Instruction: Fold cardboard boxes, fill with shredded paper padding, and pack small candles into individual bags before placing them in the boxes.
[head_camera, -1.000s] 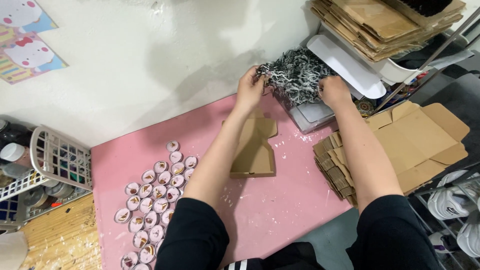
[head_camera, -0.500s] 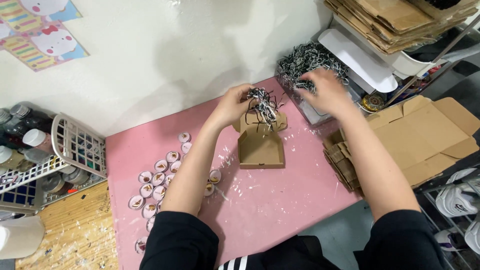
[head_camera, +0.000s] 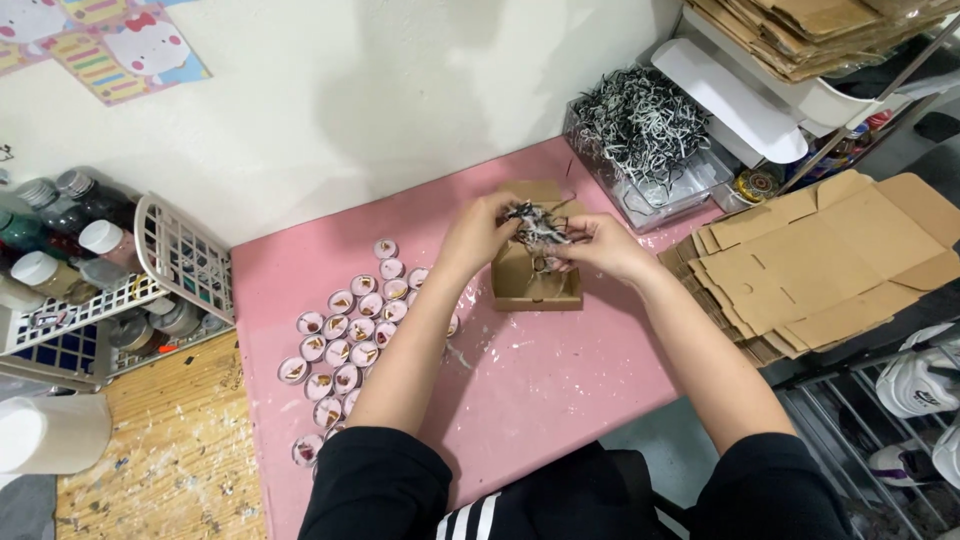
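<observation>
Here the pink surface (head_camera: 540, 390) fills the middle of the view, scuffed with pale marks and set against a white wall (head_camera: 400, 110) with a bright cartoon picture (head_camera: 130, 50) stuck at the upper left. The left hand (head_camera: 480, 232) and right hand (head_camera: 598, 245) meet above a small open cardboard box (head_camera: 535, 285), the fingers of both closed on one tuft of black-and-white paper shred (head_camera: 535, 225) held just over the box. A clear bin (head_camera: 660, 200) heaped with the same shred stands at the surface's far right corner. Small round candle cups (head_camera: 345, 340) lie in rows to the left. Flattened cardboard blanks (head_camera: 830, 260) are stacked on the right, and a white wire basket (head_camera: 180, 260) with bottles stands on the left.
</observation>
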